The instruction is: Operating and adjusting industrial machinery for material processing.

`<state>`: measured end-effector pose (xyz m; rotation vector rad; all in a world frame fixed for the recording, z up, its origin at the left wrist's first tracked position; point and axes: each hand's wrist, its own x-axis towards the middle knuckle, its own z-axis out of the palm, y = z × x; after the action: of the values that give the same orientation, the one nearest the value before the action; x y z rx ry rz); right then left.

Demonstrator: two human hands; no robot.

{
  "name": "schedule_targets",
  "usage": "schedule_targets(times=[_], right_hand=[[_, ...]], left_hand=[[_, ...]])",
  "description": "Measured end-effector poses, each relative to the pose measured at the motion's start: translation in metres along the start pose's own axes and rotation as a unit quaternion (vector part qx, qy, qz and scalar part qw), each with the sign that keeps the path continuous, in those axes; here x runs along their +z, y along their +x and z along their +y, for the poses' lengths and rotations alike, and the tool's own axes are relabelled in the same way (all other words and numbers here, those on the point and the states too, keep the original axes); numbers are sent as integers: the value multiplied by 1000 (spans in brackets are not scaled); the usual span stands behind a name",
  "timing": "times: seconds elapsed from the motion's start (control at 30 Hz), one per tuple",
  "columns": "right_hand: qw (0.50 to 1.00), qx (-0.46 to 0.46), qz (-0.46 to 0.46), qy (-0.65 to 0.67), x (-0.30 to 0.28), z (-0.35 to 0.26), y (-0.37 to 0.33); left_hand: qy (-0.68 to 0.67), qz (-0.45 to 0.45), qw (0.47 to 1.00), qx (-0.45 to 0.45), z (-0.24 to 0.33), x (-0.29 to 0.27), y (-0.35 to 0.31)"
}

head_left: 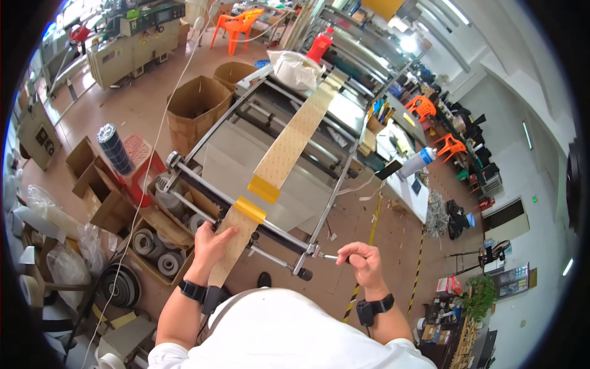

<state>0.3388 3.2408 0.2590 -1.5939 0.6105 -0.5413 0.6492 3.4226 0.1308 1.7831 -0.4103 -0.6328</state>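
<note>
A long tan strip (295,144) with a printed pattern runs down a metal roller frame (206,136) towards me. It ends in a yellow band (263,189). A second yellow band (249,210) tops the nearer tan piece (235,243), with a grey gap between the bands. My left hand (210,247) grips the left edge of this nearer piece, thumb lying on top. At the frame's front right corner, my right hand (362,261) has its fingers closed around the dark end of a thin metal rod handle (330,256). Its fingers partly hide that end.
Left of the frame stand cardboard boxes (193,111), a red stool (140,161) bearing a dark roll, and a box of rolls (167,263). A white cable (165,117) crosses the left side. To the right, a white table (413,195) holds a spray can (419,161).
</note>
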Motion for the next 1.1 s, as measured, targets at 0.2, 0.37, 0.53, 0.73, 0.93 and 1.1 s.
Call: schedule_targets(times=[0.2,0.37,0.53,0.73,0.93,1.1], right_hand=[[997,9,26,-72,3,-16,2],[834,-241,-49,-494,35,-62,34],[909,-133,-119,-377,122,-28,61],[863,-90,-146,-475,159,28,98],[849,-126,-135,-494,164,34,98],[862,-168,-169,-448,164,28,93]], left_hand=[[27,-32,999,-1,0,-3,7],[19,2,999,27,-15,-1,9],[66,16,997,26,-5,-2,1],[80,25,997,1,1,-4,-8],[58,49,996,38,-5,0,-6],[73,35,997,18,-6,-2,-3]])
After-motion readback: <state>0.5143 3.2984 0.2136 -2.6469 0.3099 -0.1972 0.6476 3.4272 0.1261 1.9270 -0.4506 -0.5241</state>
